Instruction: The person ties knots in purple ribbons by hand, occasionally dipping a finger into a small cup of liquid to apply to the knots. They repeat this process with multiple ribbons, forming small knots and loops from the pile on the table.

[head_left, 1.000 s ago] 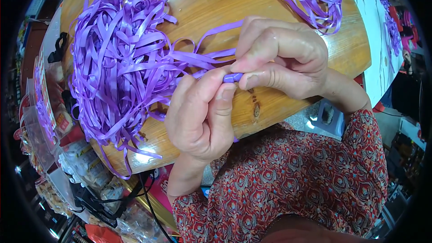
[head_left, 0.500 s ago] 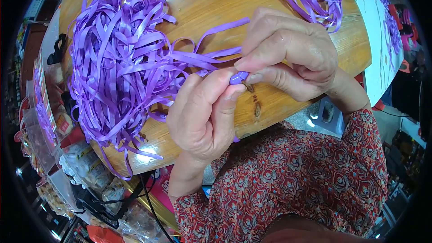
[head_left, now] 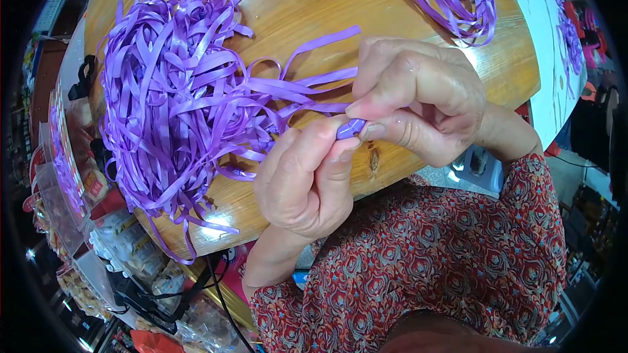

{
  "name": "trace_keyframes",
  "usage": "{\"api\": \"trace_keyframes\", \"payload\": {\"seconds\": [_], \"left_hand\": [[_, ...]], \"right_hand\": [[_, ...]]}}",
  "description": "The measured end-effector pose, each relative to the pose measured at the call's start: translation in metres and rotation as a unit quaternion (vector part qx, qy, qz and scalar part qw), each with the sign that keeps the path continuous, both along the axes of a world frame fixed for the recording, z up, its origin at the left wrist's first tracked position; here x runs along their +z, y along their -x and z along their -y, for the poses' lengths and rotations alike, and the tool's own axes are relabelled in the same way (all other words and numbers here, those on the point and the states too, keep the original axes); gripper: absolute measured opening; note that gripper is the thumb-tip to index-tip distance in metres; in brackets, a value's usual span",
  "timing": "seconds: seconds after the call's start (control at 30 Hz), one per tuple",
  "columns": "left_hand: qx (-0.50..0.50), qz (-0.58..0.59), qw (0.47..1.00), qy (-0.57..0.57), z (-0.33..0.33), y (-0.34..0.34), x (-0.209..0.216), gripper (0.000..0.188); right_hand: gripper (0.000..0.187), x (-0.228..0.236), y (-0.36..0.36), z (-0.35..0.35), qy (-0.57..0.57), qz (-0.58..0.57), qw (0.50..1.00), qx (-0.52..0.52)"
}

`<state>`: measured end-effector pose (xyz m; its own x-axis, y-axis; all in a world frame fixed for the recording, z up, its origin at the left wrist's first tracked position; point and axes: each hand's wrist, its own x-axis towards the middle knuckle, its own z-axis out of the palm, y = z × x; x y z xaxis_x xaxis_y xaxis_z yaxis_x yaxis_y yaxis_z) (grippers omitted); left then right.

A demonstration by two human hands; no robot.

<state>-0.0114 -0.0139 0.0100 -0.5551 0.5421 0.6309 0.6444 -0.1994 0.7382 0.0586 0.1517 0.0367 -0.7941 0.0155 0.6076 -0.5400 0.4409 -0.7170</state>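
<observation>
Between my fingertips is a small folded piece of purple ribbon (head_left: pixel 351 129), just above the near part of the wooden table. My left hand (head_left: pixel 304 180) pinches its left end between thumb and forefinger. My right hand (head_left: pixel 422 98) pinches the other end, its remaining fingers curled in. Whether the piece is knotted or only folded I cannot tell. To the left lies a big tangled heap of purple ribbon (head_left: pixel 170 104), with several strands running right toward my hands. One loose ribbon end (head_left: pixel 333 37) lies beyond my fingers.
The round wooden table (head_left: pixel 301 3) bears a second looped bundle of purple ribbon (head_left: pixel 451 0) at the far right. Beyond it is a white marbled surface (head_left: pixel 553 91). Plastic bags (head_left: pixel 134 248) and a black cable (head_left: pixel 222 304) crowd the lower left beside the table edge.
Both hands have come slightly nearer and a little to the right with the ribbon piece, still pinching it. The ribbon heap looks much the same.
</observation>
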Motion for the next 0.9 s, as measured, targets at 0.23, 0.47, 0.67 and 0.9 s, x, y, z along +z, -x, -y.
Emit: {"api": "trace_keyframes", "payload": {"seconds": [0.23, 0.47, 0.67, 0.9], "left_hand": [[-0.015, 0.02, 0.999, -0.029, -0.001, -0.003, -0.002, 0.022], [-0.017, -0.054, 0.998, 0.011, -0.001, 0.0, 0.004, 0.025], [-0.003, -0.131, 0.991, -0.017, -0.004, 0.001, 0.002, 0.027], [0.009, -0.161, 0.986, 0.041, -0.005, 0.001, 0.005, 0.021]], "right_hand": [[0.017, 0.005, -0.006, 0.003, -0.012, -0.012, 1.0, -0.012], [0.011, 0.004, -0.011, 0.004, 0.067, 0.077, 0.995, 0.015], [0.008, 0.012, -0.013, -0.002, 0.102, 0.115, 0.986, 0.058], [0.009, 0.017, -0.016, -0.006, 0.125, 0.192, 0.971, 0.067]]}}
